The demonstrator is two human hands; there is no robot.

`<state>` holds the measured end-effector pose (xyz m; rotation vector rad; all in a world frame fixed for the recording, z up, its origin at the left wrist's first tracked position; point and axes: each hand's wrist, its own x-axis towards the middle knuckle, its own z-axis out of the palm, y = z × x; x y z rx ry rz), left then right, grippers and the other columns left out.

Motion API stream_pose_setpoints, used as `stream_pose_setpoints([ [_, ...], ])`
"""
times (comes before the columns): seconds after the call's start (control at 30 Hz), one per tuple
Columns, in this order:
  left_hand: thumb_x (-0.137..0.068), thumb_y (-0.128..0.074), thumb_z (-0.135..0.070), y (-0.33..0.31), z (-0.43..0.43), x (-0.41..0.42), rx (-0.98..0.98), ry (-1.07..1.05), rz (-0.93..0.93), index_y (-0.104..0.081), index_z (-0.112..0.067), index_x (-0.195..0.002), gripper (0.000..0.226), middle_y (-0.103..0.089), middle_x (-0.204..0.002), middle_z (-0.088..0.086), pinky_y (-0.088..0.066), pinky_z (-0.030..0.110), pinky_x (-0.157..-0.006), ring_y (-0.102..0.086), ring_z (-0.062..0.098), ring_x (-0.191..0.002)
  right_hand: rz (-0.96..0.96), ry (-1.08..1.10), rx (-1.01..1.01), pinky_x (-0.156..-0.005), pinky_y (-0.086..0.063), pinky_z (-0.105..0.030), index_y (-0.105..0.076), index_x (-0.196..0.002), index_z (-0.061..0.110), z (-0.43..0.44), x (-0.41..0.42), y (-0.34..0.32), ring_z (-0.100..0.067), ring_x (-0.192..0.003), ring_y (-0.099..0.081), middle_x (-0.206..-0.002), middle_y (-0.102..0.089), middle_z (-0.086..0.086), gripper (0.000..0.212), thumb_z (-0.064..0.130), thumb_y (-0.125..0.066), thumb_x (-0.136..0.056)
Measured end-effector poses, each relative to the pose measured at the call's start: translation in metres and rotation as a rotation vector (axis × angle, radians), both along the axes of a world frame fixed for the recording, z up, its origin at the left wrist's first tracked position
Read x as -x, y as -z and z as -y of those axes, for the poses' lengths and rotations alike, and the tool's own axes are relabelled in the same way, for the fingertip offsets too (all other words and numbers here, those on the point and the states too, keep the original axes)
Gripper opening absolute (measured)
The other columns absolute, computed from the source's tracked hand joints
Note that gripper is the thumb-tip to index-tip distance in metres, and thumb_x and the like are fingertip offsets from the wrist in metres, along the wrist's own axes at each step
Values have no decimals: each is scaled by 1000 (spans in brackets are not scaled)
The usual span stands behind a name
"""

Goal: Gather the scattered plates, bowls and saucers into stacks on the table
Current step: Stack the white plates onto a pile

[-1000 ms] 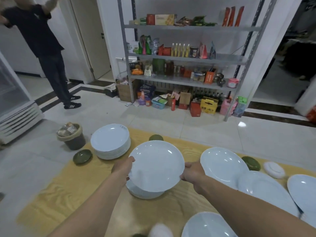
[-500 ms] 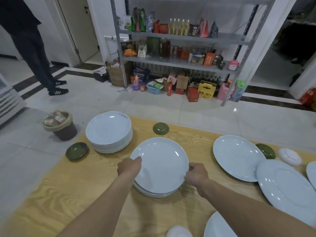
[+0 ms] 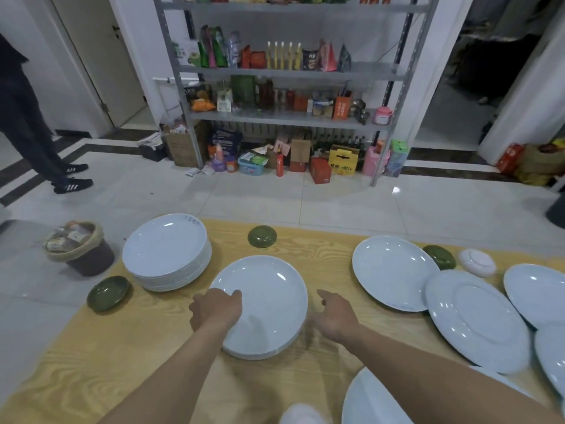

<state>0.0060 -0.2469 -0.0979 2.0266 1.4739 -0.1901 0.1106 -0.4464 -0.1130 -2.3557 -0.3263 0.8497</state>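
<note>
Flanking one stack (image 3: 272, 304) of two, left hand (image 3: 215, 310) and right hand (image 3: 334, 316) have fingers (image 3: 324, 296) relaxed.

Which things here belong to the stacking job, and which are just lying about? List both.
Job: tall plate stack, short plate stack, loose white plates, green saucers, white bowl.
Lying about: waste bin, shelf rack, floor boxes, standing person.

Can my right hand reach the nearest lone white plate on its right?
Probably yes: the right hand is empty and open, and only bare wooden table lies between it and the round white plate.
</note>
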Motion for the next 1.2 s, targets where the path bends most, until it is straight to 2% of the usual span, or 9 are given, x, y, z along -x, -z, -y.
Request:
stream_pose_setpoints([
  [0.13,-96,-42,-47,-32,46,-30,-182,296,19,-32,-15,-147,61,-31,-150,12,-33,43,-107,-28,31,-138,394,-297,269,-116,-25,-42,-11,-157,24,59,-20,-29,-26,-146,-23,-162,-17,-7,82,52,-53,-92],
  [0.23,-97,-41,-46,-63,100,-62,-299,532,75,-27,-19,-150,61,-25,-154,10,-33,42,-105,-25,30,-139,515,-326,405,-117,-19,-45,-1,-157,29,123,-40,-54,-25,-148,-17,-164,-5,-7,86,65,-43,-91],
  [0.37,-97,-41,-45,-105,191,-105,-407,787,143,-21,-22,-152,63,-18,-158,9,-30,42,-107,-21,31,-141,604,-264,506,-118,-13,-49,1,-156,31,221,-63,-91,-22,-150,-12,-163,-7,-5,91,78,-28,-84],
  [0.6,-98,-39,-44,-152,380,-158,-474,1087,232,-18,-23,-153,62,-10,-161,9,-25,44,-114,-16,31,-144,630,-86,549,-118,-14,-47,-10,-156,26,410,-97,-146,-22,-148,-18,-161,-20,-4,83,71,-34,-91],
  [0.7,-98,-39,-44,-168,459,-183,-501,1133,248,-20,-23,-152,61,-13,-160,8,-27,43,-111,-21,29,-142,632,-7,542,-114,-21,-46,-14,-156,25,484,-107,-161,-24,-143,-30,-157,-29,-4,82,70,-36,-90],
  [0.83,-98,-41,-44,-185,551,-207,-485,1181,310,-25,-21,-150,59,-19,-157,8,-29,42,-108,-27,29,-138,620,89,547,-113,-24,-46,-14,-156,24,567,-110,-174,-24,-143,-31,-158,-28,-5,82,69,-37,-91],
  [0.97,-98,-43,-43,-191,619,-224,-478,1280,350,-25,-21,-150,59,-20,-157,8,-29,42,-109,-27,28,-139,590,184,571,-113,-27,-44,-13,-156,22,630,-106,-182,-25,-144,-30,-160,-25,-5,80,65,-38,-93],
  [1.1,-97,-44,-44,-186,667,-242,-421,1356,378,-28,-20,-148,59,-25,-154,8,-31,41,-106,-31,29,-136,568,294,582,-107,-32,-44,-20,-153,22,683,-103,-179,-27,-137,-38,-153,-35,-4,76,63,-41,-93],
  [1.2,-96,-46,-44,-181,703,-255,-354,1405,398,-30,-19,-148,59,-30,-151,8,-34,40,-104,-35,30,-133,514,383,587,-108,-33,-44,-20,-153,21,717,-95,-180,-28,-136,-38,-154,-34,-5,76,60,-45,-93],
])
